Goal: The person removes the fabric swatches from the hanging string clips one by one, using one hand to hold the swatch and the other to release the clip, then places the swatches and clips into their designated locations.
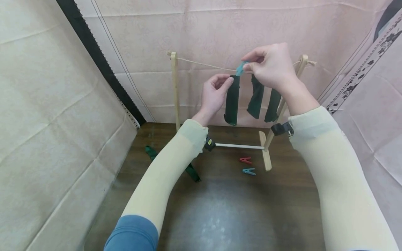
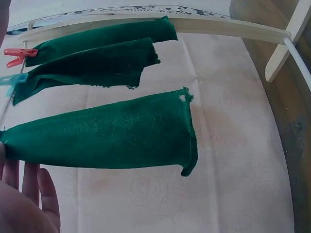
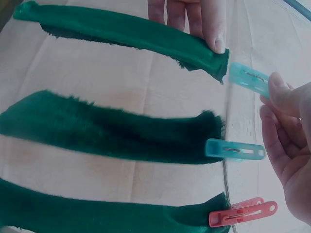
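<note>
My left hand [image 1: 213, 96] pinches the top edge of a dark green cloth strip [image 1: 232, 101], which hangs down by the rope [image 1: 204, 63]. Between thumb and fingers, my right hand [image 1: 274, 66] holds a blue clothespin [image 3: 245, 77]. Its tip is at the rope, close beside the strip's top corner in the right wrist view; whether it bites the cloth I cannot tell. Farther right hang two more green strips: the middle strip [image 3: 121, 128] under a blue clothespin [image 3: 234, 149], the outer strip [image 3: 97, 208] under a red clothespin [image 3: 243, 213].
The rope is strung between two wooden posts [image 1: 175, 87], with a white rod [image 1: 240, 146] joining them low down. A red clothespin [image 1: 245, 160] and a blue clothespin [image 1: 249, 171] lie on the brown table [image 1: 220, 205]. Green cloth [image 1: 193, 173] lies partly hidden beneath the left forearm.
</note>
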A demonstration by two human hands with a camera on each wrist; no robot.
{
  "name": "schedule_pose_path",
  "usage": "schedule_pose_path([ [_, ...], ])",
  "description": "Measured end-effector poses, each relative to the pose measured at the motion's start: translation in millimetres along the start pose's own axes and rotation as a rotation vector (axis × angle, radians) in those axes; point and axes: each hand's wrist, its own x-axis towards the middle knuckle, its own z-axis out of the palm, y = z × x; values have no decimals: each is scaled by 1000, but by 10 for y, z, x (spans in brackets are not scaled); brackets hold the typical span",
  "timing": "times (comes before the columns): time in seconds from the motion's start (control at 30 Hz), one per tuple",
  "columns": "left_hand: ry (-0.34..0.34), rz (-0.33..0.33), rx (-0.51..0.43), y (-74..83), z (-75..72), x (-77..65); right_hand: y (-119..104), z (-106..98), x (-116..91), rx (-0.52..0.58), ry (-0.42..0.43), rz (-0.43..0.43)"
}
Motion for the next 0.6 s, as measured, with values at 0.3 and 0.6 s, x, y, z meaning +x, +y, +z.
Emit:
schedule_pose_path([
  [0.3, 17, 8, -7, 27, -18, -5, -32, 40, 5, 28, 71, -23],
  [0.6, 19, -1, -21, 45, -20, -6, -4, 123, -42, 55, 149, -95],
])
